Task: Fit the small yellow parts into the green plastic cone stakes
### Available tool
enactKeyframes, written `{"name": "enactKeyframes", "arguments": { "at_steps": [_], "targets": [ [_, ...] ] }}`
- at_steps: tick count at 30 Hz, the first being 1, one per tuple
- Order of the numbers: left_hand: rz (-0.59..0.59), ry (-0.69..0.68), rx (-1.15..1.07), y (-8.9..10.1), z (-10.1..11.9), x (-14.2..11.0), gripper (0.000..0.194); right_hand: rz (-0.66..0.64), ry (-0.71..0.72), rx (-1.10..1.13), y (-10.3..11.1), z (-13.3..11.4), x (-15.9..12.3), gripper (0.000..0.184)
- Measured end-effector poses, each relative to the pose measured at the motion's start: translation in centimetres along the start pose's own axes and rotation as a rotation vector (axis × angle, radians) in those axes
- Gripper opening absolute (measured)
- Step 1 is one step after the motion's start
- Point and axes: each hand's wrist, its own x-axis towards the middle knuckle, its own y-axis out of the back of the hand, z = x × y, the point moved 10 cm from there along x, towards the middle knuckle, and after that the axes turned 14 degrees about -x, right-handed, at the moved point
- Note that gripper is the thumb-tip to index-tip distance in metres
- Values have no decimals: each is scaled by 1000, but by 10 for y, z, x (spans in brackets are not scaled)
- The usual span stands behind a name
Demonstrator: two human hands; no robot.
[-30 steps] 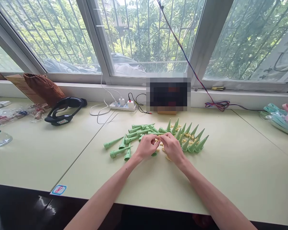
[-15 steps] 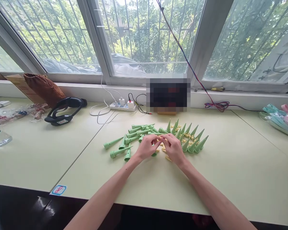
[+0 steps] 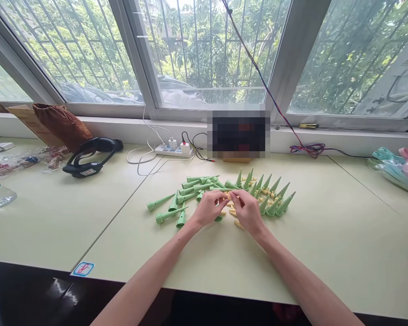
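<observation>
My left hand (image 3: 209, 207) and my right hand (image 3: 246, 208) meet fingertip to fingertip over the table, both closed in a pinch. Between them shows a bit of a small yellow plastic piece (image 3: 229, 195), mostly covered by the fingers. Loose yellow pieces (image 3: 238, 223) lie under and beside my right hand. Left of the hands is a jumble of hollow green plastic spikes (image 3: 170, 215), some with ribbed caps. On the right, several green cones (image 3: 284, 204) stand point up, with more yellow bits among them.
A white power strip (image 3: 175, 150) with plugs and cables sits behind. Black headgear (image 3: 93, 158), a brown drawstring bag (image 3: 59, 124) and a clear bottle (image 3: 0, 194) are at left. Bagged teal and pink items (image 3: 399, 170) lie far right. A blurred dark screen (image 3: 238, 133) stands by the window.
My right hand's fingertips have shifted very slightly right, opening a small gap to the left fingertips. The left hand and the green parts look the same.
</observation>
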Motion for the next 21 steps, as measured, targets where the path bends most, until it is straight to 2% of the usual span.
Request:
{"name": "enactKeyframes", "arguments": {
  "at_steps": [12,21],
  "targets": [
    [10,-18,7,3,0,1,19,-53,-2,-2,-7,4,0,19],
    [16,-36,-17,5,4,1,20,-27,-5,-30,-6,6,-1,14]
  ]
}}
